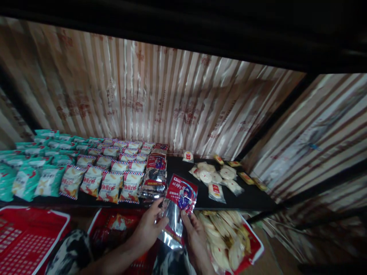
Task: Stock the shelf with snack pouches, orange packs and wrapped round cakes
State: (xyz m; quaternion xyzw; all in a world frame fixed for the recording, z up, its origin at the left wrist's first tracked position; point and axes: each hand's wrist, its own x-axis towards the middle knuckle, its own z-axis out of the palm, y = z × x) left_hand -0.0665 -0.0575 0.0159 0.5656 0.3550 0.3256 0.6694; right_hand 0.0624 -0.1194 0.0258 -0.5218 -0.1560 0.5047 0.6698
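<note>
One dark red and silver packet [179,196] is held in two hands just before the front edge of the black shelf [252,200], its printed red end tilted up and away. Its left side is pinched by the left hand [150,223], with the fingers nearly closed on the foil. The right side is gripped by the right hand [196,233]: the thumb is laid on the front face and the fingers are closed around that side, partly hidden.

Similar dark red packets [156,172] are stacked in a column from the back edge of the shelf to the front edge, just beyond the left hand. To their left, striped-edge snack bags [107,183] are ranged in rows, followed by teal bags [48,179] toward the left end. Nearer the right front corner, round pale packages [206,173] are loosely grouped, and small yellow packs [246,178] are scattered along the right edge.

Below the front edge, three red baskets are seen. The right basket [256,250] is heaped with pale flat packages [220,229]; red packets [119,221] are held in the middle basket [93,221], partly covered by the left forearm. The left basket [20,233] is cut off by the view.
</note>
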